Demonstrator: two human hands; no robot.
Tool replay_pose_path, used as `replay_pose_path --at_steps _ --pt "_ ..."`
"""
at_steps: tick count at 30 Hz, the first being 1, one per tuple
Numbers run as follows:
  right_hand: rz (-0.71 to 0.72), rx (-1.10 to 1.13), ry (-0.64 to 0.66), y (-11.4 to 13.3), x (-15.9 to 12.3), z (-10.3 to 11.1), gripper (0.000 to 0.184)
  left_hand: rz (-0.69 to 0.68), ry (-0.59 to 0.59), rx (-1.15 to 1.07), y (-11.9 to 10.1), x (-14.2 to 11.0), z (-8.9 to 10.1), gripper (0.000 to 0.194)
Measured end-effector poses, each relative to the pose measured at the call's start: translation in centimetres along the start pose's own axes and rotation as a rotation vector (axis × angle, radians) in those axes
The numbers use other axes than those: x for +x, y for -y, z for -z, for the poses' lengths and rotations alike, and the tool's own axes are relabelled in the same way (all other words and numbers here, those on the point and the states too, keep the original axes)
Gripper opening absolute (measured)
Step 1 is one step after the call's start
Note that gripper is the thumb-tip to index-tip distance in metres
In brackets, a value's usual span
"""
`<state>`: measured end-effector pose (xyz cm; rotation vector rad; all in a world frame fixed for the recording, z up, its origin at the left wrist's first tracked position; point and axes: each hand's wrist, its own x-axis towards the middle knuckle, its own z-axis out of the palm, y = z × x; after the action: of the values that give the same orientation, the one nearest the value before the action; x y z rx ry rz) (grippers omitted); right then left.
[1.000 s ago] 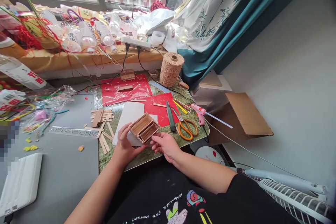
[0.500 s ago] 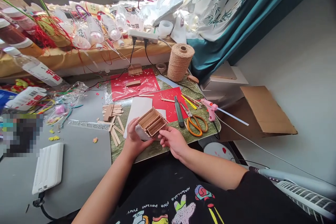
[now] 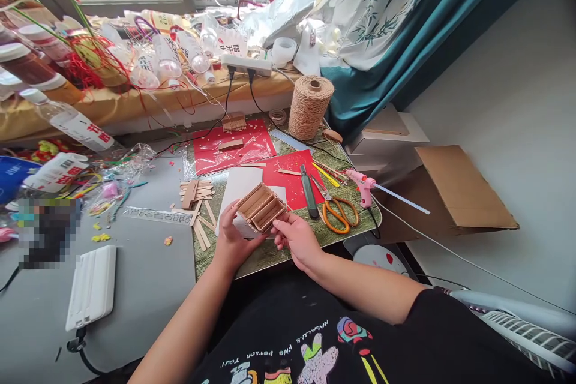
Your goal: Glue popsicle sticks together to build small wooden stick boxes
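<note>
A small box made of craft sticks (image 3: pixel 258 201), split by a divider into two compartments, is tilted with its opening toward me. My left hand (image 3: pixel 234 237) grips it from the left, fingers along the far side and thumb below. At its lower right corner, my right hand (image 3: pixel 294 237) pinches the edge between thumb and fingers. Beneath the box lies a white sheet (image 3: pixel 231 183) on the green wood-patterned tabletop. Loose craft sticks (image 3: pixel 201 234) are scattered left of my left hand. A green utility knife (image 3: pixel 309 192) and orange-handled scissors (image 3: pixel 339 216) lie right of the box.
A pink glue gun (image 3: pixel 362 186) with a protruding glue stick rests at the table's right edge. Behind stand a twine spool (image 3: pixel 311 108) and red sheets (image 3: pixel 234 147). A power strip (image 3: pixel 246 65) sits on the cluttered sill, its cords crossing the table.
My view has swung left, so the scene sits further right in the picture. Both hands keep their hold on the box, which barely changes its tilt.
</note>
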<state>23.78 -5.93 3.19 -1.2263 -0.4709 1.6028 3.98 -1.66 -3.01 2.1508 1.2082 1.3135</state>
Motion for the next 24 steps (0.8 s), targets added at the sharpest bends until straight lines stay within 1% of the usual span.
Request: replay_pose_path --at_steps 5,10,14,20,24 --pt "0.016 -0.012 0.011 -0.5 0.8 -0.1 0.033 -0.020 -0.035 0.024 0.1 0.0 0.1 0.118" --pt "0.016 -0.018 0.023 -0.6 1.2 -0.2 0.032 0.034 -0.002 -0.081 0.2 0.0 -0.1 0.117" --pt "-0.010 -0.053 0.016 -0.9 1.6 0.4 0.035 0.054 0.041 -0.155 0.4 0.0 -0.5 0.118" --pt "-0.003 -0.054 0.025 -1.0 2.2 1.0 0.036 0.052 0.038 -0.137 0.4 0.1 -0.7 0.120" --pt "-0.033 -0.044 0.044 -0.8 2.2 1.1 0.036 0.038 0.056 -0.121 0.2 0.2 -0.6 0.123"
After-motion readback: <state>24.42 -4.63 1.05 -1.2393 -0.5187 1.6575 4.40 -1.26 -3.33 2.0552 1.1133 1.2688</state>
